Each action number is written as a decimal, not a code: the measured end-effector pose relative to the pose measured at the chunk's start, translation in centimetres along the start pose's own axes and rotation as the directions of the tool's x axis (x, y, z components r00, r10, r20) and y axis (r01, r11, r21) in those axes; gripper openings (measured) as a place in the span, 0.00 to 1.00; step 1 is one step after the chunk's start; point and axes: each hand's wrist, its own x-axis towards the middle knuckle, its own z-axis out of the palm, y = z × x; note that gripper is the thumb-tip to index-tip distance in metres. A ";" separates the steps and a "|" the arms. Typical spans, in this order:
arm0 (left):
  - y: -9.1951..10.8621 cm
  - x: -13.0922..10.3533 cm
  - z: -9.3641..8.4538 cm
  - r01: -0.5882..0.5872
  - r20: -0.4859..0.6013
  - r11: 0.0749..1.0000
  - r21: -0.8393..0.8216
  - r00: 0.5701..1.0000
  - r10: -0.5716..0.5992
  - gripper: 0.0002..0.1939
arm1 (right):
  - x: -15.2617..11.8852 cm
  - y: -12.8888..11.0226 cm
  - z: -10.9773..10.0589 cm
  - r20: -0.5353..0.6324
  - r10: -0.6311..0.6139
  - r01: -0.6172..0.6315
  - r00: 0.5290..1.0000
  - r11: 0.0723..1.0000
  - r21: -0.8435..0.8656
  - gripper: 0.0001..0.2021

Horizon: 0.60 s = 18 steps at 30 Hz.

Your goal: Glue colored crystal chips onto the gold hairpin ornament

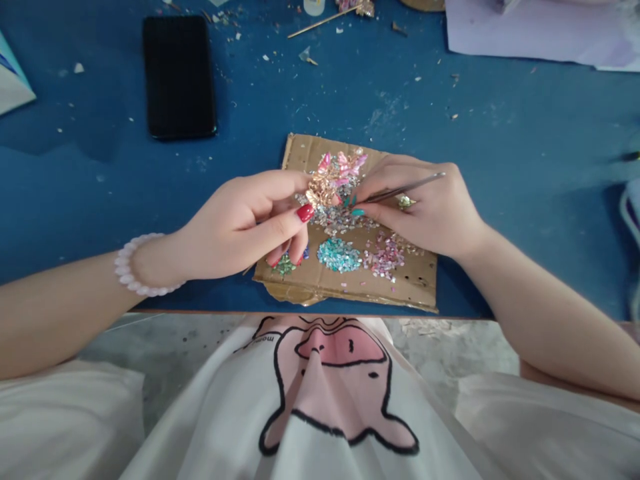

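My left hand (250, 223), with red nails, pinches a gold metal ornament (321, 189) with pink petal-like parts on top. From the right, my right hand (420, 200) holds slim metal tweezers (405, 189), their tips close to the ornament and partly hidden by my fingers. Both hands are over a piece of brown cardboard (305, 152). Silvery chips (333, 220) are heaped on it beneath the ornament. Nearer the table edge are turquoise chips (339, 255), pink chips (385, 257) and green chips (285, 265), the green ones partly covered by my left fingers.
A black phone (179, 77) lies on the blue table (250, 133) at the upper left. Toward the back are a thin stick (323, 21), a small bottle (314, 7) and scattered scraps. Light purple paper (540, 33) lies at the back right. A strap-like item is at the right edge.
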 end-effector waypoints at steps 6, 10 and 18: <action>-0.1 -0.1 0.0 0.007 -0.002 1.000 0.017 1.000 -0.007 0.15 | 0.1 0.0 -0.3 0.020 0.078 -0.077 0.997 0.996 -0.043 0.07; -0.2 -0.1 0.0 -0.003 0.003 1.000 0.010 1.000 0.003 0.15 | 0.1 -0.2 -0.2 0.040 0.070 -0.068 0.997 0.997 -0.028 0.08; -0.1 -0.2 -0.1 0.015 -0.004 1.000 0.009 1.000 -0.015 0.09 | 0.1 0.0 -0.4 0.035 0.048 -0.046 0.998 0.998 -0.051 0.08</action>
